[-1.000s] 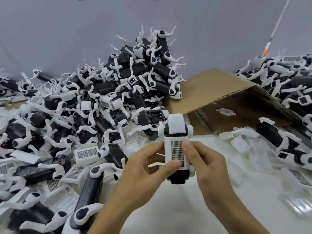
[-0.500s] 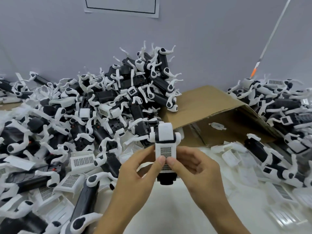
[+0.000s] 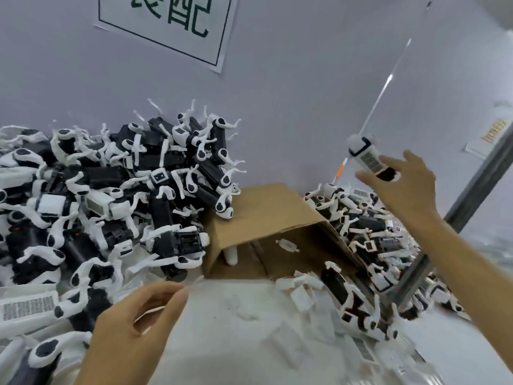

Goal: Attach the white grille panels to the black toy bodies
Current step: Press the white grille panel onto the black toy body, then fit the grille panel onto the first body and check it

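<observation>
Hovering low over the bench's near edge, my left hand (image 3: 138, 315) hangs loosely curled, holding nothing, beside the heap of toys (image 3: 116, 195). Past the cardboard box (image 3: 263, 215), my right hand (image 3: 402, 184) is spread wide, the finished toy (image 3: 369, 161) at its fingertips.

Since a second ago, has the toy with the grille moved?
Yes. The toy went from in front of the cardboard box, at centre, up and right beyond it, at the right hand.
</observation>
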Motion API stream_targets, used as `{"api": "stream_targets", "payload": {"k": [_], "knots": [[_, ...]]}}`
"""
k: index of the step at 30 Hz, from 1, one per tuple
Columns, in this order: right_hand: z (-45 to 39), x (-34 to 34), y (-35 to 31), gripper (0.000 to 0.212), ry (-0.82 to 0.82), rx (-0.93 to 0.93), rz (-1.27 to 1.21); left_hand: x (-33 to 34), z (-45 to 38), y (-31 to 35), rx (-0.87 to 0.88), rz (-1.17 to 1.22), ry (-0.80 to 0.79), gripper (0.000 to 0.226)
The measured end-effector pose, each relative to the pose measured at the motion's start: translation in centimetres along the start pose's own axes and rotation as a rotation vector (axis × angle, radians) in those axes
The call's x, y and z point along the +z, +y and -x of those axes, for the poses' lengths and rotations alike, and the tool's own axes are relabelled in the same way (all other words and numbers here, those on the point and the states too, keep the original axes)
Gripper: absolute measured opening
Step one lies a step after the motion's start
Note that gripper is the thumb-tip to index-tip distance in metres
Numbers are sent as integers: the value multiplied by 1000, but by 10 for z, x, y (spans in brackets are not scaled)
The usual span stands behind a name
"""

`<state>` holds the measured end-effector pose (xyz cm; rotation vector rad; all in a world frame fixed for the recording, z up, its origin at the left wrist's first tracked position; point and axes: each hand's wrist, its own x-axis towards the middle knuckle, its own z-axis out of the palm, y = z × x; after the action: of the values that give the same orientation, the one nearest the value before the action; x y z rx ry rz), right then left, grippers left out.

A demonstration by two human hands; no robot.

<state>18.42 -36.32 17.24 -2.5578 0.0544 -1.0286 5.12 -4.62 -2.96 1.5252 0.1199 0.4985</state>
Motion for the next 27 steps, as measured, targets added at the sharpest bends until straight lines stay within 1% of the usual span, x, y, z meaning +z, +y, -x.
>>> {"api": "stream_targets", "payload": {"k": [2,3,4,6,7,8,9,10,11,12,13,14,16,17,19,21,23,24,26,27], "knots": [[21,16,0,40,-39,8,-120,-5,-1,2,71,-138,44,13],[41,27,-5,30,-75,-10,-194,-8,-2,3,143,-263,96,15],[62,41,-11,20,-144,-24,-260,-12,-3,4,252,-414,153,15],[105,70,-26,5,-314,-3,-414,-25,-8,10,449,-714,255,4],[127,86,-36,6,-389,19,-498,-33,-10,15,461,-829,270,8],[151,101,-48,7,-447,34,-582,-44,-12,19,395,-927,249,11],[175,116,-59,8,-495,57,-658,-54,-14,22,257,-1021,186,14],[198,130,-70,10,-538,100,-740,-65,-18,21,69,-1139,104,23],[220,142,-79,13,-582,156,-812,-76,-21,20,-122,-1269,-5,37],[240,152,-86,17,-620,206,-869,-85,-23,18,-254,-1358,-125,49],[257,159,-91,22,-653,237,-910,-92,-23,16,-333,-1387,-218,57],[269,164,-95,24,-680,254,-942,-96,-23,15,-365,-1384,-278,60],[281,169,-97,26,-707,260,-987,-98,-23,11,-369,-1375,-355,58],[282,171,-96,26,-702,270,-1014,-96,-24,10,-363,-1377,-381,53],[279,171,-91,26,-692,306,-1058,-90,-25,7,-337,-1350,-374,37],[278,170,-89,24,-726,303,-1050,-86,-27,3,-288,-1291,-334,25],[280,167,-93,23,-805,193,-1000,-84,-26,2,-224,-1242,-285,30],[281,166,-94,28,-855,145,-987,-83,-26,2,-181,-1226,-271,33],[278,162,-96,37,-924,117,-1031,-81,-27,1,-89,-1180,-247,31],[276,159,-96,34,-947,113,-1066,-79,-27,0,-48,-1125,-223,27]]}}
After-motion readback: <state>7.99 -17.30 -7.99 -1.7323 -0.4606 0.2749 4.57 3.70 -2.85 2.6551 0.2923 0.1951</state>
